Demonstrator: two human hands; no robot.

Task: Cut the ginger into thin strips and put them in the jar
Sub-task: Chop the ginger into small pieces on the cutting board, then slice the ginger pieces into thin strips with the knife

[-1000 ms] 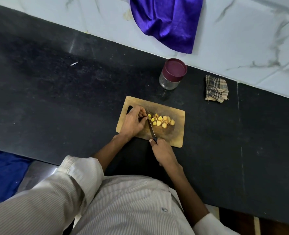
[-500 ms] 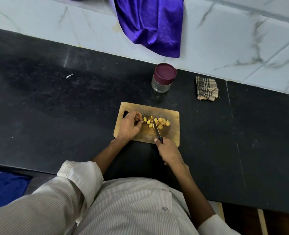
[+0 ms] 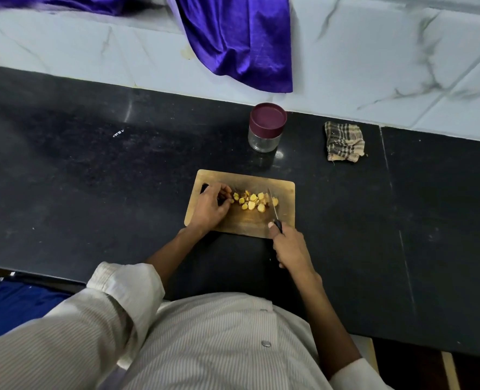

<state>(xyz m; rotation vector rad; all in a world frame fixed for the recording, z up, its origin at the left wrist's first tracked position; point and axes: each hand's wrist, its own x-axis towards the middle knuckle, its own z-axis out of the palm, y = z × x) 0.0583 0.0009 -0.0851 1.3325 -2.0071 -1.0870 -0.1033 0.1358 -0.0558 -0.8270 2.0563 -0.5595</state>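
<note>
Compared with the frame half a second earlier, the knife [image 3: 273, 206] is seen shifted toward the right end of the ginger pieces [image 3: 251, 200]; earlier its blade crossed the middle of the pile, and now it lies along the pile's right edge, with one yellow piece left on its far side. The left hand [image 3: 211, 207] is found in nearly the same place on the cutting board [image 3: 285, 192], and the pile itself is spread much as before.

The left hand is rested on the left part of the board, its fingers curled inward, with the fingertips [image 3: 227, 192] held at the left edge of the pile. Whether a piece is pinched between them cannot be told, since the fingertips are small and shadowed. The right hand [image 3: 290, 249] is closed round the dark handle of the knife, just past the near edge of the board, with the thumb laid along the top of the handle. The blade is pointed away from the person, its tip reaching the far side of the pile.

The ginger is gathered as small yellow chunks at the middle of the board. The jar [image 3: 267, 128], capped by a maroon lid, is stood on the black counter [image 3: 92, 178] just beyond the board, apart from it. A folded checked cloth [image 3: 344, 142] is laid to the jar's right.
</note>
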